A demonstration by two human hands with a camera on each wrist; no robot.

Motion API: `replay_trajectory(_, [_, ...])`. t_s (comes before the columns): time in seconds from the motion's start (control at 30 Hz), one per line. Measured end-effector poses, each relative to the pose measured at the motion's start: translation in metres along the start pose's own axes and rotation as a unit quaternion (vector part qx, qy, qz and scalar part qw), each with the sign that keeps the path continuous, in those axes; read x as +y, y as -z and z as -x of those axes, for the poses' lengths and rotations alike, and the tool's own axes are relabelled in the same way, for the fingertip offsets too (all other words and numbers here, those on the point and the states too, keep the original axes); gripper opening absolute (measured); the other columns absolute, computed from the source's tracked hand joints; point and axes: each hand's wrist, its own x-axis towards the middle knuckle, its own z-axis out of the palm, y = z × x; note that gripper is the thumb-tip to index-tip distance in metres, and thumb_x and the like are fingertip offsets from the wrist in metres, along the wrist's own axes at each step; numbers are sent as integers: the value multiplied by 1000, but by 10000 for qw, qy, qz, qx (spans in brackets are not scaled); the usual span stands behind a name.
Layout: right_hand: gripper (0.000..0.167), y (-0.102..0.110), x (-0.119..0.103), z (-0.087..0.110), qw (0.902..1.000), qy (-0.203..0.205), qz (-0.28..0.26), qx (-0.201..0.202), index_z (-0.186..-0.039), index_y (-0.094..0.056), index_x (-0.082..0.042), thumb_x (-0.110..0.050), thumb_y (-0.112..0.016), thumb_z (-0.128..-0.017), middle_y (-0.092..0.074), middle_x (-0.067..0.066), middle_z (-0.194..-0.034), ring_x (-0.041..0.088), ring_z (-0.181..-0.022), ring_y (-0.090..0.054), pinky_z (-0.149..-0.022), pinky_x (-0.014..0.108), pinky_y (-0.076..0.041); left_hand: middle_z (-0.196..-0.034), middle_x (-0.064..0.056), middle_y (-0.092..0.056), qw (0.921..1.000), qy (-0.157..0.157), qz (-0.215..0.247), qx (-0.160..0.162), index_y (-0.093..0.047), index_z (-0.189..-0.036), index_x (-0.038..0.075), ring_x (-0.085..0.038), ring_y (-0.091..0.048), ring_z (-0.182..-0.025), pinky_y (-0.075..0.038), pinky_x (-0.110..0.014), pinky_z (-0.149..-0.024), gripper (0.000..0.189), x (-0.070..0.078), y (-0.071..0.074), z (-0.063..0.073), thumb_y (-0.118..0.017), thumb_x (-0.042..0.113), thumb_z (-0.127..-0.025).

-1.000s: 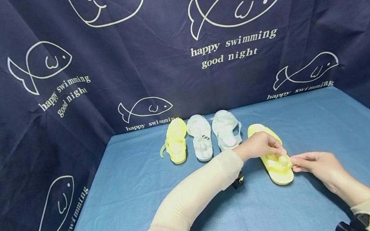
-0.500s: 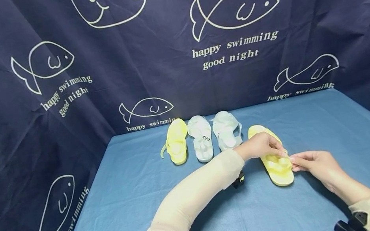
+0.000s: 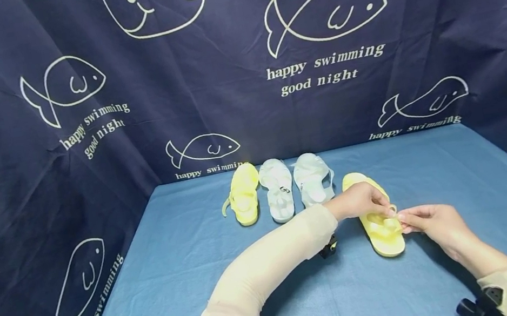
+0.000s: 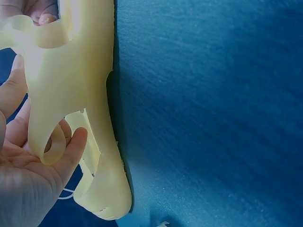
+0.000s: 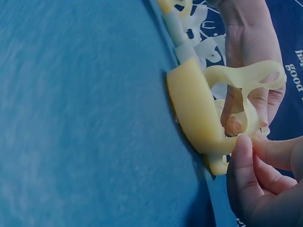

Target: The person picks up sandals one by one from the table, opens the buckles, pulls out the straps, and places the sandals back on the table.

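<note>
A yellow sandal (image 3: 390, 247) lies sole down on the blue table, toe end away from me or toward me, I cannot tell. Over it reaches my left hand (image 3: 362, 200), pinching a strap whose small loop shows by the fingertips. From the right, my right hand (image 3: 436, 226) pinches the strap at the sandal's side. In the left wrist view, fingers of my left hand (image 4: 33, 175) bend around the curled strap end. The right wrist view has thumb and forefinger of my right hand (image 5: 265, 175) meeting on the yellow strap (image 5: 251, 109), which stands raised above the sole.
Left of this sandal stand two pale blue sandals (image 3: 279, 189) and another yellow sandal (image 3: 244, 195) in a row. A dark blue cloth (image 3: 239, 62) with white fish drawings hangs behind the table (image 3: 192, 276). Black wrist cameras (image 3: 479, 305) sit on both wrists.
A small loop of strap now shows above my left fingertips. Both hands have otherwise barely moved on the sandal; the head view has shifted slightly.
</note>
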Motion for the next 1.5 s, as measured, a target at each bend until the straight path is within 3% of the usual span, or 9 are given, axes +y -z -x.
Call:
replay_trajectory(0.43, [22,6,-5,-3,9939,-547,-906,-296,-103,-72,-1,-18,-72,-89,-71,-12,-83,1,-75,-70,-75,17,-56,-80,13,-72,9998,-69,-160,26,-78,-96,17,6,-52,-64,-43,-6,-60,18,3,0,0,-73,32,-86])
replay_trajectory(0.7, [13,6,-7,-1,9828,-566,-1700,-437,-101,-72,3,-2,-65,-91,-72,-8,-83,2,-76,-70,-77,23,-58,-76,14,-71,9992,-130,-368,76,-78,-93,17,6,-51,-63,-42,-6,-60,16,3,0,-3,-75,32,-85])
replay_trajectory(0.83, [16,6,-7,-1,9766,-633,-1998,-471,-89,-75,-10,1,-63,-91,-72,-10,-81,2,-76,-70,-76,21,-57,-74,13,-70,9992,-189,-347,83,-77,-91,17,6,-49,-61,-41,-6,-59,16,2,-1,-4,-74,31,-86])
replay_trajectory(0.93, [13,4,-8,-1,9773,-682,-1956,-440,-101,-72,-3,-1,-67,-89,-72,-11,-82,1,-76,-69,-76,20,-57,-72,13,-69,9996,-144,-251,70,-77,-90,16,5,-48,-60,-41,-7,-58,15,1,-2,-3,-74,31,-86])
replay_trajectory(1.0, [31,4,-9,0,9789,-735,-1862,-402,-115,-65,8,-5,-71,-87,-71,-11,-83,0,-76,-69,-75,20,-57,-72,14,-68,9998,-90,-160,61,-77,-89,16,5,-48,-59,-41,-7,-57,15,1,-3,-2,-74,30,-86])
replay_trajectory(1.07, [36,4,-9,0,9790,-795,-1838,-390,-117,-63,8,-8,-73,-86,-71,-11,-83,0,-76,-68,-75,19,-57,-72,14,-67,9999,-66,-138,51,-77,-89,16,5,-48,-59,-41,-8,-57,15,2,-3,-2,-74,30,-86])
replay_trajectory(1.2, [11,5,-9,0,9714,-867,-2147,-526,-92,-72,-12,-3,-71,-87,-70,-12,-82,0,-77,-67,-75,18,-56,-73,14,-68,9998,-86,-164,38,-77,-90,16,5,-48,-60,-41,-7,-58,15,4,-2,-1,-74,30,-86])
replay_trajectory(1.3, [26,7,-8,-1,9619,-903,-2465,-757,-78,-71,-22,2,-67,-88,-69,-11,-83,0,-78,-67,-76,17,-56,-76,13,-69,9998,-118,-184,33,-77,-91,16,5,-49,-62,-41,-7,-59,16,5,-1,0,-74,30,-86])
replay_trajectory(1.5, [25,10,-8,-3,9524,-1000,-2686,-1041,-79,-71,-20,4,-67,-87,-67,-9,-85,2,-81,-65,-78,17,-55,-77,14,-70,9993,-179,-327,66,-77,-91,17,6,-50,-63,-41,-6,-60,15,6,0,0,-74,31,-86])
